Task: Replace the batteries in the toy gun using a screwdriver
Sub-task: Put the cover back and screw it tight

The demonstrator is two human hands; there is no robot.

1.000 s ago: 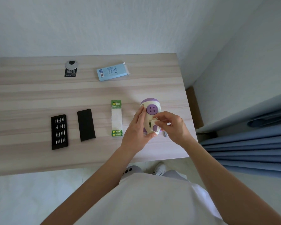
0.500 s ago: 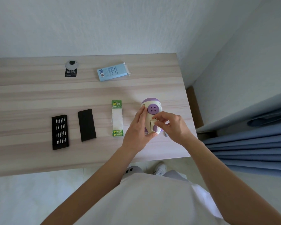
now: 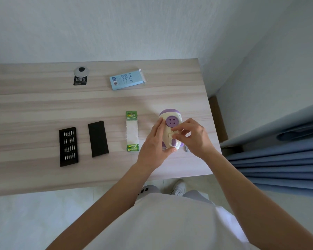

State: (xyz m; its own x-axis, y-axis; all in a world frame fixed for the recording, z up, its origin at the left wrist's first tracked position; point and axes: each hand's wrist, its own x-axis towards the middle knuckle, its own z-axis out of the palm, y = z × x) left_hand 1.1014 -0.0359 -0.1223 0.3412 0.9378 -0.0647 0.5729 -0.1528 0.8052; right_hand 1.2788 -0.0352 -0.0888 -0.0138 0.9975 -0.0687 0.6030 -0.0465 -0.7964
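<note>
Head view | toy gun (image 3: pixel 171 131) at 4 o'clock on table (image 3: pixel 43 109), battery pack (image 3: pixel 132 130) at its 9 | left hand (image 3: pixel 154 145) clasps its flank, right hand (image 3: pixel 192 137) pinches battery cover (image 3: pixel 170 135) | judged light, rigid, slick plastic (rounded shell may twist); hold the sides

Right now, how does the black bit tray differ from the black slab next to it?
The bit tray shows rows of silver bits; the slab is plain black. The bit tray lies farther left than the slab. Both are black rectangles lying flat on the table.
</note>
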